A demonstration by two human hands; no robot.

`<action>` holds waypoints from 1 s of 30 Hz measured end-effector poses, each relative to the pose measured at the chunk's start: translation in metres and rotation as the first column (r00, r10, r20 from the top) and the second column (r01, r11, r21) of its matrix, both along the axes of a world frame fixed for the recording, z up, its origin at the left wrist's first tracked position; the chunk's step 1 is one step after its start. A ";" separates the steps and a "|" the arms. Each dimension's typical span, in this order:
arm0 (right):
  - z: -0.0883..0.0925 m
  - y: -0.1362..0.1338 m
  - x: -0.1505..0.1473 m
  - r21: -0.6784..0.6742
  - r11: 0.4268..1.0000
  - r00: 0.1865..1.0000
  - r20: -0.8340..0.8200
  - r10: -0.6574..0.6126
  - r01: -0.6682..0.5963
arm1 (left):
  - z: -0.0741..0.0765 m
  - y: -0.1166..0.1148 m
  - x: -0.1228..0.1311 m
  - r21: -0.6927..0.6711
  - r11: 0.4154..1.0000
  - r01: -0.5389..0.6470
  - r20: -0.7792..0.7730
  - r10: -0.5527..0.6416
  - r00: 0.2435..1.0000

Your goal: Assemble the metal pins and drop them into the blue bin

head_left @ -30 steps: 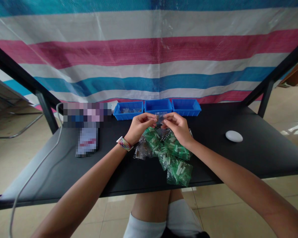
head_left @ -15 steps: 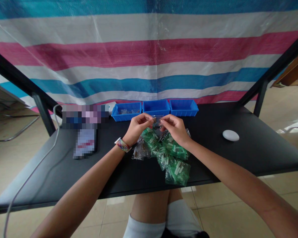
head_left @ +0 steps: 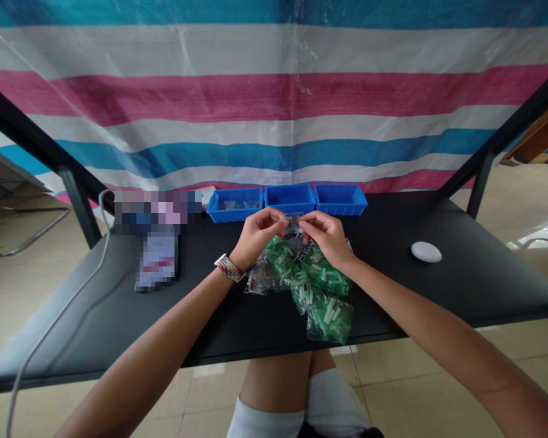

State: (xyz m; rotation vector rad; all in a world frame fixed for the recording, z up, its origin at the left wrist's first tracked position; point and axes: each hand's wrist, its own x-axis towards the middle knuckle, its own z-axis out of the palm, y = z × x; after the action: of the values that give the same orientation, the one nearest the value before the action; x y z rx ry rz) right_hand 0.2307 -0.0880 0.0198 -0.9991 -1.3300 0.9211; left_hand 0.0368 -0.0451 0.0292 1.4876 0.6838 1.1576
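Observation:
Between my two hands a small clear plastic bag (head_left: 294,222) is stretched above the black table. My left hand (head_left: 260,235), with a woven band at its wrist, pinches the bag's left side. The right side is pinched by my right hand (head_left: 325,238). Below them lies a heap of green bags (head_left: 322,274) with white pieces inside, one of them near the table's front edge. Several clear bags (head_left: 262,277) rest left of the heap, partly hidden by my left hand.
Three blue bins stand behind my hands: the left bin (head_left: 235,214) holds clear bags, beside the middle bin (head_left: 290,207) and right bin (head_left: 340,208). A white oval object (head_left: 426,252) lies right. A cable (head_left: 68,299) crosses the left of the black table (head_left: 237,340).
The whole scene has shifted very slightly in view. Both hands still pinch the clear bag, and nothing else has visibly moved.

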 end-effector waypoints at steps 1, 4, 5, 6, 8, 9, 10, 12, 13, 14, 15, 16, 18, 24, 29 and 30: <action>0.000 0.000 0.000 -0.003 1.000 1.000 -0.004 0.006 -0.006 | 0.000 0.000 0.000 0.001 1.000 0.010 0.007 -0.010 1.000; 0.001 0.000 0.001 -0.014 0.999 0.999 -0.017 0.030 -0.030 | 0.000 0.000 0.000 0.000 0.999 0.042 0.021 -0.042 0.999; 0.001 0.000 0.000 -0.018 0.999 0.999 -0.019 0.036 -0.036 | 0.000 0.001 -0.001 -0.001 0.999 0.049 0.025 -0.049 0.999; 0.001 0.000 0.000 -0.020 0.999 0.999 -0.019 0.039 -0.039 | 0.000 0.001 -0.001 -0.003 0.999 0.054 0.030 -0.054 0.998; 0.002 -0.001 0.000 -0.020 0.999 0.999 -0.017 0.035 -0.036 | 0.000 0.002 -0.001 -0.010 0.998 0.061 0.042 -0.060 0.997; 0.003 -0.001 0.000 -0.018 0.999 0.999 -0.016 0.032 -0.032 | 0.000 0.002 -0.001 -0.015 0.998 0.065 0.045 -0.064 0.997; 0.004 -0.001 0.000 -0.016 0.999 0.999 -0.015 0.028 -0.028 | -0.001 0.002 -0.002 -0.019 0.998 0.066 0.045 -0.065 0.997; 0.005 -0.002 0.000 -0.012 1.000 1.000 -0.017 0.023 -0.024 | 0.000 0.002 -0.002 -0.027 0.998 0.061 0.038 -0.060 0.997; 0.005 -0.002 -0.001 -0.010 1.000 1.000 -0.019 0.023 -0.023 | 0.000 0.002 -0.002 -0.030 0.998 0.054 0.033 -0.053 0.998; 0.005 -0.003 -0.001 -0.009 1.000 1.000 -0.020 0.023 -0.023 | 0.001 0.001 -0.002 -0.030 0.999 0.043 0.028 -0.043 0.999; 0.006 -0.003 -0.001 -0.009 1.000 0.999 -0.022 0.025 -0.025 | 0.001 0.001 -0.002 -0.028 0.999 0.031 0.024 -0.030 0.999; 0.006 -0.003 -0.001 -0.010 1.000 0.999 -0.024 0.028 -0.028 | 0.002 0.000 -0.002 -0.024 1.000 0.018 0.020 -0.017 1.000; 0.006 -0.004 -0.002 -0.018 0.999 0.999 -0.032 0.037 -0.038 | 0.003 0.000 -0.001 -0.011 1.000 -0.003 0.011 0.003 1.000; 0.003 -0.003 -0.003 -0.094 0.992 0.992 -0.102 0.076 -0.085 | 0.003 0.002 -0.001 -0.005 1.000 -0.012 0.012 0.012 1.000; 0.000 -0.002 0.000 -0.149 0.985 0.986 -0.150 0.069 -0.092 | 0.001 0.002 -0.002 -0.033 0.999 0.023 0.014 -0.022 1.000; 0.000 -0.002 0.000 -0.151 0.985 0.986 -0.156 0.065 -0.088 | 0.001 0.002 -0.002 -0.038 0.999 0.035 0.016 -0.035 0.999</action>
State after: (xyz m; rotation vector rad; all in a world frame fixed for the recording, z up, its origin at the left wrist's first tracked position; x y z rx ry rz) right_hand 0.2311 -0.0898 0.0197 -0.9832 -1.1893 1.1524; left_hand 0.0345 -0.0433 0.0301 1.4521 0.6638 1.1220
